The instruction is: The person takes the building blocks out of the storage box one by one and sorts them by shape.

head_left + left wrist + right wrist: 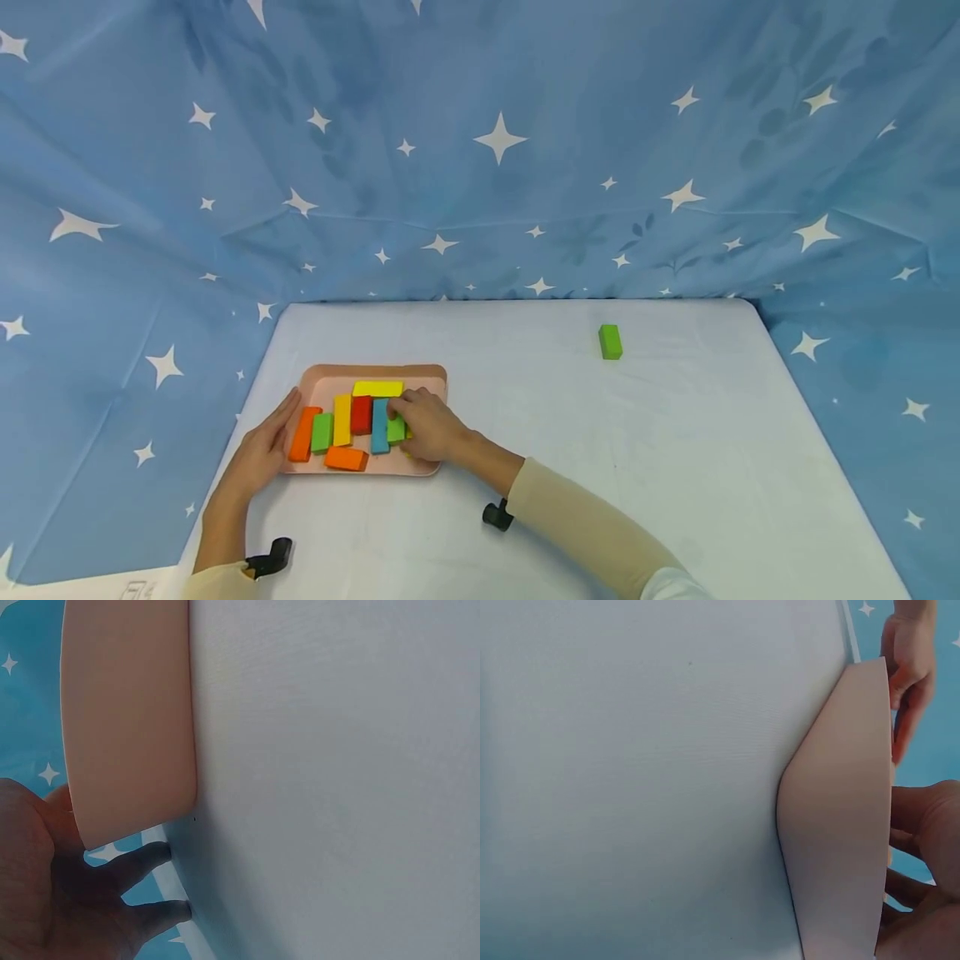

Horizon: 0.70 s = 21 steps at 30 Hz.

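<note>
A shallow pink tray (322, 375) holds several coloured blocks. My left hand (258, 454) lies along its left side with the fingers straight; the left wrist view has the fingers beside the tray's outer wall (131, 712). Over the tray's right part, my right hand (429, 427) reaches in with bent fingers and grips a green block (396, 432), partly hidden by the fingers. A blue block (380, 427) stands just left of it. Further left are a red block (362, 415), a yellow-orange block (342, 421), another green block (322, 433) and an orange block (303, 435).
Along the tray's back lies a yellow block (378, 388), and near its front another orange block (346, 458). A lone green block (611, 342) sits far back on the white table (675, 467). Blue star-patterned cloth (450, 183) hangs behind and at the sides.
</note>
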### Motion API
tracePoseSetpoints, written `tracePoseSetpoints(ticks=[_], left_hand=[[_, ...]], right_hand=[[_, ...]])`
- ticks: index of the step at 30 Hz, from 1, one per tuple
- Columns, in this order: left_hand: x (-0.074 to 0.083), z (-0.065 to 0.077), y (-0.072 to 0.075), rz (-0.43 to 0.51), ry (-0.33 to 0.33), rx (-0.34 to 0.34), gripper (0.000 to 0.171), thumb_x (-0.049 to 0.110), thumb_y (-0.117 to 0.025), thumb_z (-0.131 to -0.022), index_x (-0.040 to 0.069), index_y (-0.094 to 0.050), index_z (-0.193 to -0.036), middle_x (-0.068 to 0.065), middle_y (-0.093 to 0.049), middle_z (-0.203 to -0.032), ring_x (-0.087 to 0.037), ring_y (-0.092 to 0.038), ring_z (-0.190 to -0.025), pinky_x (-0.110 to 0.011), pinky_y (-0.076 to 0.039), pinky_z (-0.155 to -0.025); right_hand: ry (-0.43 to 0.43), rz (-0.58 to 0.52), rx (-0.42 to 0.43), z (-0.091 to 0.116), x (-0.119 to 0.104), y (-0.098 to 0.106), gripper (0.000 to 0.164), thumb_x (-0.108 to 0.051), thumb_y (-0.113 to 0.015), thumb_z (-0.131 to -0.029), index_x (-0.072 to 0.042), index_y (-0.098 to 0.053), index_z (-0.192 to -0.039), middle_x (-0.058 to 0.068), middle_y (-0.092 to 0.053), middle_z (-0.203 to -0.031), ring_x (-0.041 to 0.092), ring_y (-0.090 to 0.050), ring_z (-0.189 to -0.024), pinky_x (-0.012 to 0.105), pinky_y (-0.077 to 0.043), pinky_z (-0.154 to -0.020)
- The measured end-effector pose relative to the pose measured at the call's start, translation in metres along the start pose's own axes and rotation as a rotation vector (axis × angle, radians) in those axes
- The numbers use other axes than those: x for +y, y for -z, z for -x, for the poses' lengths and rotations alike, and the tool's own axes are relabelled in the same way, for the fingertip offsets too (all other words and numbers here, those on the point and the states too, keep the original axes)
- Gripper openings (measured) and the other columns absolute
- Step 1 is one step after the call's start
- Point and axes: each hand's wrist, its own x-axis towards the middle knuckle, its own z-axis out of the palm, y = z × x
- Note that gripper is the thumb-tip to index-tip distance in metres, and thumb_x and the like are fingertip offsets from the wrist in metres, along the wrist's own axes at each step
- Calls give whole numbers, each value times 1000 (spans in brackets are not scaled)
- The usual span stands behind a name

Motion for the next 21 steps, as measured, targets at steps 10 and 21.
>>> tracePoseSetpoints(ticks=[10, 21], left_hand=[[3, 0, -8, 12, 17, -9, 67, 2, -45, -107, 22, -21, -167, -8, -18, -175, -48, -22, -157, -71, -27, -119], [-2, 4, -2, -47, -59, 41, 58, 7, -39, -110, 18, -27, -166, -9, -24, -173, -50, -29, -153, -71, -27, -117]], right_hand=[[55, -203, 38, 10, 3, 19, 40, -9, -83, -83, -19, -65, -117, -5, -61, -122, 10, -55, -108, 18, -52, -98], [97, -514, 159, 30, 45, 73, 37, 0, -80, -87, -13, -65, -118, 2, -61, -130, 18, -61, -120, 30, -64, -90]])
